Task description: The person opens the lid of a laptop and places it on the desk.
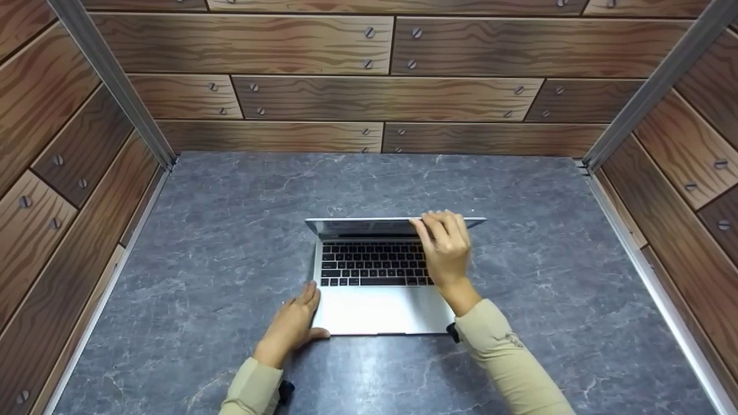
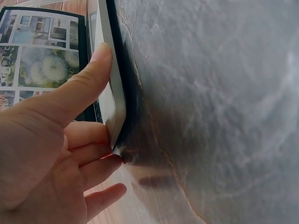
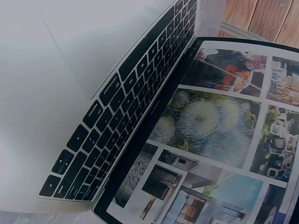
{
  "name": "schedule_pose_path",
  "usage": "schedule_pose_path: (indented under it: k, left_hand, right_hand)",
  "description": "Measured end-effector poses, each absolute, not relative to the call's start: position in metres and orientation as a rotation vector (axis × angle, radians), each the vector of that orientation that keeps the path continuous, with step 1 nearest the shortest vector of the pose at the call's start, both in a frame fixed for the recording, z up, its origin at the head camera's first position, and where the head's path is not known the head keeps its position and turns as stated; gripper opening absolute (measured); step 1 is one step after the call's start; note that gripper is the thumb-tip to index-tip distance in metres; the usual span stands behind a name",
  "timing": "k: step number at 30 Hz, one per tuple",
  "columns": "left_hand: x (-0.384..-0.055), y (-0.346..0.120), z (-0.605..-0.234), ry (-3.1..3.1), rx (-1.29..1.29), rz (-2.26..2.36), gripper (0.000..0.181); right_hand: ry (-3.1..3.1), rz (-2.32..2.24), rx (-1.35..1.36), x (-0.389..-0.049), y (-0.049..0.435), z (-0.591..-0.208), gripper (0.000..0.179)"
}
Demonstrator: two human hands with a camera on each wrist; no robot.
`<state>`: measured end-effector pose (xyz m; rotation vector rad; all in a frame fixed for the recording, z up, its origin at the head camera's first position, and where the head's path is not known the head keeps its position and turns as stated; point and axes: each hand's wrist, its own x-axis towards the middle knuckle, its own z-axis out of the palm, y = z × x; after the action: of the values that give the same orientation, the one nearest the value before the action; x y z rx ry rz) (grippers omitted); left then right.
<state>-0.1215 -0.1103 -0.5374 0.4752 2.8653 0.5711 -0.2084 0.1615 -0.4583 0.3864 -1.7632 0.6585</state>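
A silver laptop [image 1: 369, 311] with black keys lies on the grey marbled surface, its lid raised steeply. At the lid's top edge, toward its right end, my right hand [image 1: 447, 245] pinches the rim, thumb on the screen side and fingers over the back. My left hand [image 1: 293, 320] holds the base's front left corner. Seen from the left wrist, its thumb [image 2: 91, 77] lies along the front edge while the fingers bend against the side. A grid of photos fills the screen [image 3: 210, 130] in the right wrist view, where the right hand is out of sight.
Wood-patterned panels [image 1: 311, 98] form the back wall and both sides. Metal posts [image 1: 115, 80] stand at the back corners, and a pale rail [image 1: 657, 294] runs along the right edge of the surface.
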Motion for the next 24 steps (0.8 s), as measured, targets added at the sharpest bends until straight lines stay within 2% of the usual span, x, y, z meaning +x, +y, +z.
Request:
schedule_pose_path:
  k: [7,24]
  left_hand:
    - [-0.122,-0.109,-0.536,2.854,0.471,0.576,0.091]
    - [-0.122,-0.108,-0.535,2.848,0.443,0.579,0.090]
  right_hand:
    - [-1.668,0.471,0.410,-0.217,0.160,-0.467,0.017]
    - [-1.805,0.355,0.475,-0.213,0.169,-0.480,0.032]
